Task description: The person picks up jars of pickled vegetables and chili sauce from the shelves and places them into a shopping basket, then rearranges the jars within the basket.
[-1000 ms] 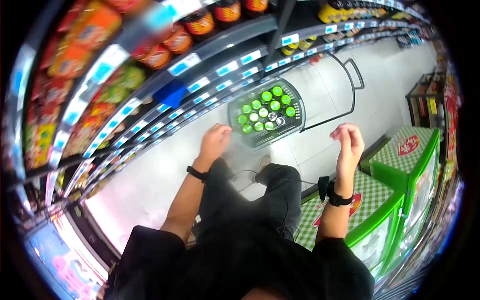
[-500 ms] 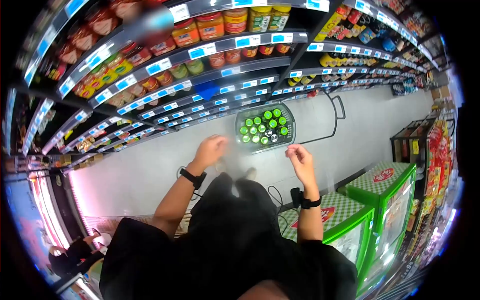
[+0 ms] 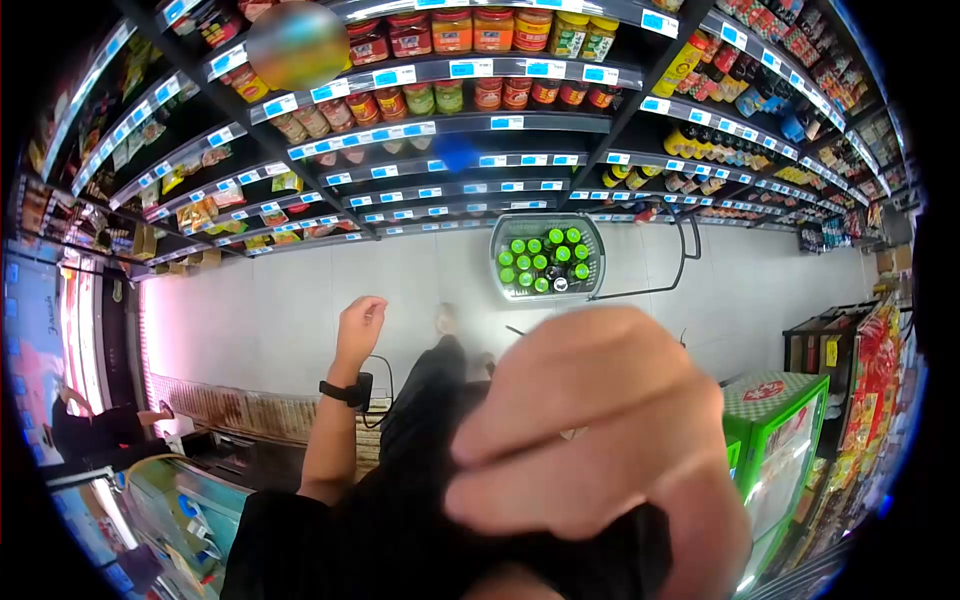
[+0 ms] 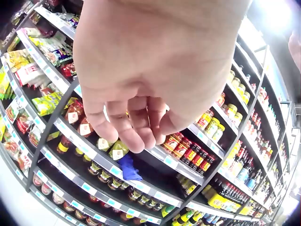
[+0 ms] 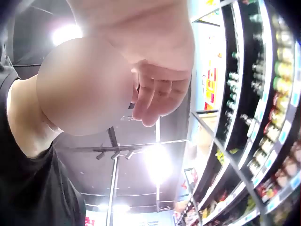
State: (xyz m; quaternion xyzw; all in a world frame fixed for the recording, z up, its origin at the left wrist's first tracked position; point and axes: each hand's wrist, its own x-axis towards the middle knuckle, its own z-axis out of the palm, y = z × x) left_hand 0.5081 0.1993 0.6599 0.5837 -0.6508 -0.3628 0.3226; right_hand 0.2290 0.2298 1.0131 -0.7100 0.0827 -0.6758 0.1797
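My left hand (image 3: 360, 328) hangs in front of me at left, fingers loosely curled and nothing in it. In the left wrist view its palm (image 4: 150, 70) covers part of the shelves behind. Raised close to the head camera, my right hand (image 3: 600, 420) fills the lower middle of the head view, its fingers bent. In the right wrist view those bent fingers (image 5: 162, 96) are beside the blurred head area, which hides the thumb; no held thing shows. A grey shopping basket (image 3: 545, 216) stands on the floor ahead, carrying several green-lidded jars (image 3: 540, 262).
Long dark shelves (image 3: 550, 124) with jars, bottles and packets run along the far side. A blue thing (image 3: 457, 152) hangs at a shelf edge. The basket's long handle (image 3: 690, 240) extends right. A green-framed cabinet (image 3: 770, 390) stands at right; another person (image 3: 100, 428) is at far left.
My right hand has risen from over the floor to close before the head camera. The left hand has moved left. The view has turned, showing more of the shelves.
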